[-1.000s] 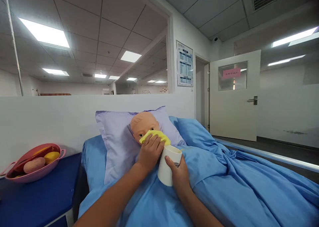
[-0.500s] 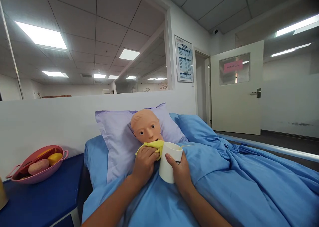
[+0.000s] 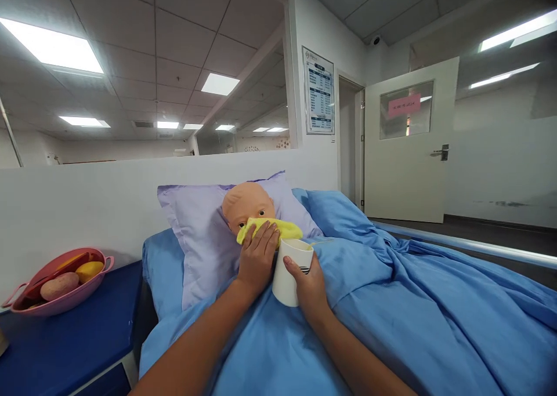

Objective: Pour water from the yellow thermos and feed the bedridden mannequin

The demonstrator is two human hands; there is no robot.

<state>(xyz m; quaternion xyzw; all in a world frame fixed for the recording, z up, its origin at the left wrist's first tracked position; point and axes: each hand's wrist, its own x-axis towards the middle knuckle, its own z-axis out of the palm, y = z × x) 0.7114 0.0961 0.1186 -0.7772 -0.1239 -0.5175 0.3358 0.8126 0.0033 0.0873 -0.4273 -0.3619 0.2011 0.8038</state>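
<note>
A manikin head (image 3: 248,198) lies face up on a lilac pillow (image 3: 195,228). My left hand (image 3: 257,254) presses a yellow cloth (image 3: 287,229) over its nose and mouth, with the fingers laid across the fabric. Both eyes show above the cloth; the mouth is covered. In my right hand (image 3: 311,283) is a white paper cup (image 3: 286,277) with dark stripes, thumb on the near side, tilted a little beside the cloth. A thin pale stick (image 3: 321,243) shows past the cup's rim; its kind is unclear. What the cup contains is hidden.
Blue bedding (image 3: 391,320) spreads over the bed, with a metal rail (image 3: 478,246) along the far side. On the left, a blue cabinet (image 3: 102,309) bears a pink basket (image 3: 73,303) of fruit-like items. An open door (image 3: 404,181) stands at the back right.
My left hand has gone from bunching the cloth at the chin to flattening it higher, over the nose and mouth. The cup stays beside it in my right hand. The view has shifted slightly.
</note>
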